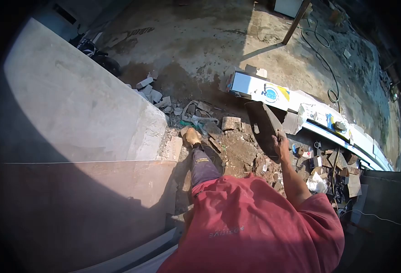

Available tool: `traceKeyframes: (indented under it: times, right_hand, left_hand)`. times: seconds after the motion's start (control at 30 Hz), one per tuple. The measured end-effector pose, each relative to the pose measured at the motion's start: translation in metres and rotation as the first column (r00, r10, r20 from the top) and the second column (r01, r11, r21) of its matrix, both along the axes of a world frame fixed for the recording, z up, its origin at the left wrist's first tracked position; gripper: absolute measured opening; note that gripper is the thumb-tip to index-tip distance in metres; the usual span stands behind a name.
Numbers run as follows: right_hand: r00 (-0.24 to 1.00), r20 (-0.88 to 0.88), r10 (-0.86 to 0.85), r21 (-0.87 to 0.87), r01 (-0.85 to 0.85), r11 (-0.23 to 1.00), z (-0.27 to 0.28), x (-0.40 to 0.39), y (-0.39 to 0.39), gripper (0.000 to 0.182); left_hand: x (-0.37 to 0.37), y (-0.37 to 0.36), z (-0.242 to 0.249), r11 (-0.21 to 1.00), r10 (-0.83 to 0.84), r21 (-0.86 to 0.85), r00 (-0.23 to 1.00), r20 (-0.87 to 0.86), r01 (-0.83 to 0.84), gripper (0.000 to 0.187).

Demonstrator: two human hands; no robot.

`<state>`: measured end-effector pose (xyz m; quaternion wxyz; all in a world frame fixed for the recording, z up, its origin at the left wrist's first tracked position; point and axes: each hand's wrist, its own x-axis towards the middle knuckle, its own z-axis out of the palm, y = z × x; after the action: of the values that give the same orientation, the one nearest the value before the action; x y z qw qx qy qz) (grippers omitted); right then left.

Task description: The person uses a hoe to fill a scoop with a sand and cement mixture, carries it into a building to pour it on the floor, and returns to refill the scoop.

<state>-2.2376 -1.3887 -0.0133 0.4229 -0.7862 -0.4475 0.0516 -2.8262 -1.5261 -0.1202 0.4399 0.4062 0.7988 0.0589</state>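
My right hand point(280, 145) reaches out to the right of my body, its fingers wrapped around the edge of a dark flat-sided object point(262, 127). This object is tilted, has a paler brownish edge strip and a small light slot in its face; its exact kind I cannot make out. Beneath it lies rubble-strewn soil. My left hand is out of sight, with the red shirt point(255, 218) filling the lower view. My foot point(191, 136) stands among broken bricks beside the end of the wall.
A low plastered wall point(87, 100) runs along the left. Long white printed cartons point(273, 93) lie across the right. Broken tile pieces point(152, 94) and brick rubble point(231, 123) cover the ground. Farther off are a post point(296, 22), a black hose point(330, 68) and a motorcycle wheel point(107, 64).
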Motion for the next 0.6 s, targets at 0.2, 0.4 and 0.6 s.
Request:
traceKeyframes:
  times: [0.2, 0.4, 0.6]
  right_hand:
    - [0.996, -0.09, -0.022, -0.11, 0.012, 0.994, 0.059, -0.039, 0.158, 0.033]
    - [0.91, -0.147, -0.389, -0.458, 0.285, 0.842, 0.105, -0.087, 0.201, 0.025]
    - [0.7, -0.053, -0.713, -0.686, 0.493, 0.535, -0.008, -0.104, 0.124, 0.042]
  left_hand:
    - [-0.03, 0.292, -0.005, 0.981, -0.162, 0.115, 0.985, 0.06, 0.154, 0.049]
    - [0.057, 0.63, 0.12, 0.961, 0.0, 0.246, 0.894, 0.449, -0.123, 0.044]
    - [0.201, 0.851, 0.172, 0.678, -0.347, 0.701, 0.937, 0.037, 0.224, 0.067]
